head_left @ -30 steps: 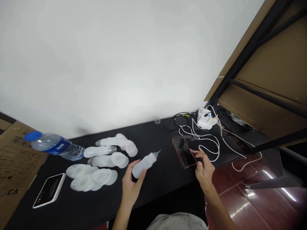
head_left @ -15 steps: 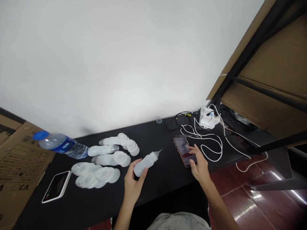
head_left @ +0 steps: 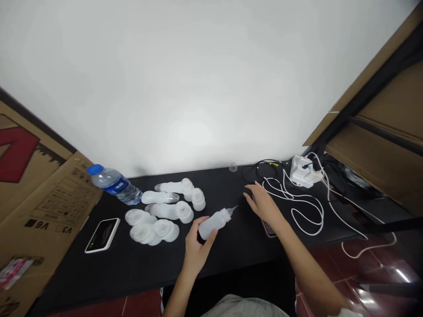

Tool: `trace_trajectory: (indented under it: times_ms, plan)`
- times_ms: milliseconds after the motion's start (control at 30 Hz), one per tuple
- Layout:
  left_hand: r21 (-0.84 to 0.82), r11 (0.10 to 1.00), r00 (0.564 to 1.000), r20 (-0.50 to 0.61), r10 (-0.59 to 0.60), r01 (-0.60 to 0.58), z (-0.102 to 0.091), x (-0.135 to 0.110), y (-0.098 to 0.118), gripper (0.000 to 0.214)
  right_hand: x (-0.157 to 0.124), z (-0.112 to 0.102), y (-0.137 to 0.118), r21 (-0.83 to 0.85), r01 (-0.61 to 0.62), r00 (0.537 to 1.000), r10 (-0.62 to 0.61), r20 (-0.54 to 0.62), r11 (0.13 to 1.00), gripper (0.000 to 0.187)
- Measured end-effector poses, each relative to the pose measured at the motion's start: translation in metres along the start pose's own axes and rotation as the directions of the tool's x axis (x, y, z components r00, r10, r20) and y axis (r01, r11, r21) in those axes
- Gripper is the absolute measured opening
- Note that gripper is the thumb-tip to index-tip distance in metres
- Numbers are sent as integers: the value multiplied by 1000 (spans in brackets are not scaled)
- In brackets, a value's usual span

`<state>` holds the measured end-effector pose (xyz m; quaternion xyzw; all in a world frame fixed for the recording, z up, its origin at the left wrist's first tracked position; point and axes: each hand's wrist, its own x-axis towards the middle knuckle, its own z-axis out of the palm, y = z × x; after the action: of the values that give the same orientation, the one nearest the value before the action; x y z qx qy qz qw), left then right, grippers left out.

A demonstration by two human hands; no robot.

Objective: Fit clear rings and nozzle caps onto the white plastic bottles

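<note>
One squeeze bottle (head_left: 214,224) grasped in the left hand (head_left: 198,251), right hand (head_left: 262,206) open over a phone (head_left: 268,229)

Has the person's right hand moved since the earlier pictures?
Yes: judged against the phone, the right hand has moved forward, away from the person, past it; the phone now shows only beneath the wrist.

This looks like a plain indoor workroom, with a black table (head_left: 99,273) against a white wall (head_left: 185,88), flattened cardboard (head_left: 42,198), charger cables (head_left: 307,211), and a red tiled floor (head_left: 373,273).
</note>
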<state>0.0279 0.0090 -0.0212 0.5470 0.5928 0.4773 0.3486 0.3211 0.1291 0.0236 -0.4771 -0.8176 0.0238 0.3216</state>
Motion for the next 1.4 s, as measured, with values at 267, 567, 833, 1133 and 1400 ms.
trace_trajectory:
  times_ms: [267,567,833,1133,1400]
  plan:
    - [26,1000,999,-44,16,-15,0,1,7,45,120,50,16,-375,-64,987,115,114,925,34]
    - [-41,998,996,-82,-40,37,-2,1,13,44,87,72,-18,-442,-5,998,30,49,897,21]
    - [-60,997,996,-65,-56,52,0,2,11,43,67,84,-15,-258,-40,996,19,-84,965,39]
    - [-119,992,996,-64,-59,51,0,0,9,42,42,105,-20,-60,-49,993,42,-106,997,33]
    - [-90,996,996,-81,-25,18,-2,1,11,42,-29,75,-34,667,-368,822,562,-93,648,50]
